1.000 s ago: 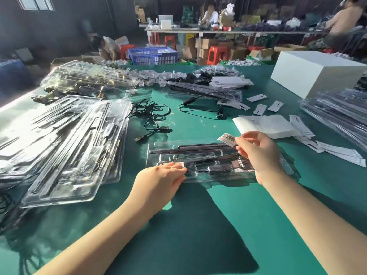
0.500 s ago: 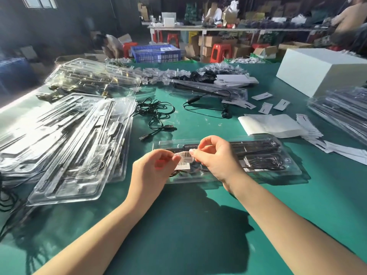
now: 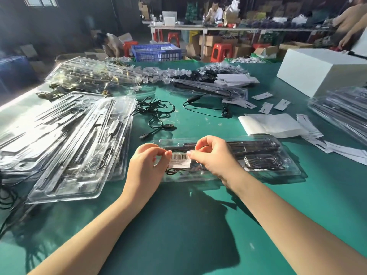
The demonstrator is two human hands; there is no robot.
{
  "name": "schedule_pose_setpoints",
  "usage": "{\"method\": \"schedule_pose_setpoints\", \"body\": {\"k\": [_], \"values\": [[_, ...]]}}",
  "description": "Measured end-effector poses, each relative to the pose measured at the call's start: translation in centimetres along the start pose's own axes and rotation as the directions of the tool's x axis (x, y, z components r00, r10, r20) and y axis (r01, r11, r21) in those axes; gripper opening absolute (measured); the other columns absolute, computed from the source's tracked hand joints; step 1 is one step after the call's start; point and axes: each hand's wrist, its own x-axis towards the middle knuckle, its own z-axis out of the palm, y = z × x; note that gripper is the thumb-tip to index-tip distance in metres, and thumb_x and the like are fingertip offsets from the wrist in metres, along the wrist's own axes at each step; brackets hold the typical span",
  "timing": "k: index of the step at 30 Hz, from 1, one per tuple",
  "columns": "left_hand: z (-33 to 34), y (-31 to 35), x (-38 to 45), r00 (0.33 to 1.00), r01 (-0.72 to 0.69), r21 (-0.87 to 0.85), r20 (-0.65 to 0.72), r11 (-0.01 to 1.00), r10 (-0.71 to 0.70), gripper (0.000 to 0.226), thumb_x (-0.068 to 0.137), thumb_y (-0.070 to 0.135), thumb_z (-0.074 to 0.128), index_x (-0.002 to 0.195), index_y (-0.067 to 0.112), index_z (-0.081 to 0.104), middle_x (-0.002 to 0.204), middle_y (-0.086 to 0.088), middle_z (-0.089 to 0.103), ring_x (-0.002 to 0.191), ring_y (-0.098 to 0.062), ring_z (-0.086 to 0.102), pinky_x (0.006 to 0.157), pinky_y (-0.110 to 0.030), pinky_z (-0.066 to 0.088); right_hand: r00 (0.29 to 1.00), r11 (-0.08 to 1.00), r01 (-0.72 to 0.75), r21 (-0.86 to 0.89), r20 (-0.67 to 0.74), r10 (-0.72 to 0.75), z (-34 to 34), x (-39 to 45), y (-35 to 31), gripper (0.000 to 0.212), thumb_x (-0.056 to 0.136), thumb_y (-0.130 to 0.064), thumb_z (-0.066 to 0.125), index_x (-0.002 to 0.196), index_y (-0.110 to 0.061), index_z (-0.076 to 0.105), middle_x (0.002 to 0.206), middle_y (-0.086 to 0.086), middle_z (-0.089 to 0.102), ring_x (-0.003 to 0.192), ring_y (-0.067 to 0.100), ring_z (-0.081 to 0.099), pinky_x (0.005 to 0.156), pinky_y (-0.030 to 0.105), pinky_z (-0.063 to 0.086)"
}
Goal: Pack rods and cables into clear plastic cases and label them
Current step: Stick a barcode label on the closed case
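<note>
A clear plastic case lies flat on the green table in front of me, with black rods and a coiled black cable inside. A white barcode label sits over the case's left part. My left hand pinches the label's left edge between thumb and fingertips. My right hand pinches its right edge the same way, its wrist resting over the case.
Stacks of clear cases lie at the left and more at the right. Loose black cables lie beyond the case. White label sheets and a white box are at the right. People work in the background.
My right hand carried the label from the case's right part to its left part. My left hand rose from the case edge and took the label's left edge. Both hands now hold it.
</note>
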Motion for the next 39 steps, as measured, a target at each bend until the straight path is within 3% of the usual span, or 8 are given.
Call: {"method": "schedule_pose_setpoints", "body": {"k": [7, 20, 24, 27, 30, 33, 35, 39], "values": [[0.0, -0.6, 0.3, 0.998, -0.003, 0.126, 0.055, 0.992, -0.004, 0.016, 0.08, 0.017, 0.076, 0.068, 0.009, 0.071, 0.078, 0.006, 0.062, 0.081, -0.012, 0.056, 0.076, -0.021, 0.044, 0.999, 0.968, -0.052, -0.244, 0.004, 0.055, 0.8, 1.0, -0.5, 0.019, 0.07, -0.023, 0.075, 0.073, -0.025, 0.057, 0.069, -0.011, 0.06, 0.065, 0.007, 0.056, 0.056, 0.021, 0.039], [0.1, -0.4, 0.4, 0.995, 0.05, 0.163, 0.072, 0.985, -0.062, 0.017, 0.075, 0.021, 0.079, 0.063, 0.017, 0.068, 0.076, 0.009, 0.06, 0.072, -0.001, 0.05, 0.068, -0.003, 0.034, 0.998, 0.921, -0.027, -0.389, -0.066, 0.001, 1.7, 0.6, 0.0, 0.014, 0.069, -0.023, 0.071, 0.072, -0.025, 0.058, 0.063, -0.016, 0.063, 0.066, -0.005, 0.054, 0.05, 0.016, 0.035], [0.2, -0.1, 0.2, 0.994, 0.039, 0.217, 0.088, 0.975, -0.06, 0.016, 0.075, 0.022, 0.076, 0.066, 0.018, 0.064, 0.08, 0.007, 0.059, 0.07, -0.004, 0.052, 0.062, -0.018, 0.039, 0.998, 0.887, 0.041, -0.461, -0.018, -0.056, 2.0, 0.0, -0.2, 0.012, 0.075, -0.02, 0.066, 0.078, -0.024, 0.055, 0.071, -0.013, 0.062, 0.071, 0.008, 0.057, 0.053, 0.021, 0.037], [0.2, 0.7, -0.1, 0.992, 0.034, 0.316, 0.104, 0.948, -0.07, 0.012, 0.082, 0.024, 0.069, 0.088, 0.016, 0.062, 0.092, 0.004, 0.058, 0.07, -0.019, 0.058, 0.059, -0.029, 0.042, 0.971, 0.747, 0.2, -0.634, 0.025, -0.239, 2.5, -1.0, -0.1, 0.009, 0.086, -0.023, 0.063, 0.093, -0.023, 0.056, 0.092, -0.005, 0.046, 0.078, 0.018, 0.049, 0.051, 0.023, 0.028], [-0.1, 1.3, -0.4, 0.974, -0.143, 0.375, 0.217, 0.916, 0.063, 0.024, 0.085, 0.01, 0.065, 0.105, 0.021, 0.069, 0.105, 0.003, 0.067, 0.08, -0.023, 0.067, 0.065, -0.032, 0.053, 0.918, 0.53, 0.358, -0.769, 0.185, -0.352, 2.1, -1.8, 0.8, 0.025, 0.099, -0.026, 0.044, 0.119, -0.026, 0.059, 0.108, 0.001, 0.046, 0.1, 0.026, 0.049, 0.074, 0.029, 0.037], [-0.4, 1.3, -0.5, 0.896, -0.371, 0.43, 0.398, 0.823, 0.196, 0.045, 0.079, -0.005, 0.06, 0.112, 0.023, 0.072, 0.115, 0.005, 0.069, 0.111, -0.023, 0.063, 0.096, -0.041, 0.047, 0.879, 0.306, 0.457, -0.836, 0.371, -0.298, -0.3, -2.2, 2.3, 0.052, 0.097, -0.021, 0.035, 0.146, -0.041, 0.033, 0.142, 0.0, 0.039, 0.131, 0.025, 0.034, 0.103, 0.039, 0.024], [-0.7, 1.2, -0.6, 0.884, -0.376, 0.491, 0.444, 0.786, 0.147, 0.05, 0.082, -0.003, 0.052, 0.123, 0.022, 0.065, 0.125, 0.004, 0.064, 0.126, -0.022, 0.052, 0.106, -0.04, 0.037, 0.898, 0.278, 0.426, -0.861, 0.366, -0.243, -2.3, -2.4, 3.1, 0.058, 0.095, -0.028, 0.036, 0.148, -0.047, 0.023, 0.152, 0.0, 0.03, 0.14, 0.022, 0.021, 0.112, 0.044, 0.011], [-0.3, 1.6, -1.5, 0.903, -0.236, 0.569, 0.428, 0.788, -0.038, 0.054, 0.085, 0.003, 0.043, 0.137, 0.018, 0.048, 0.14, 0.004, 0.051, 0.126, -0.017, 0.049, 0.09, -0.032, 0.051, 0.954, 0.364, 0.3, -0.882, 0.276, -0.119, -6.8, -3.1, 5.4, 0.055, 0.094, -0.059, 0.026, 0.147, -0.054, 0.013, 0.16, -0.007, 0.015, 0.148, 0.017, 0.005, 0.118, 0.043, -0.002]]}}
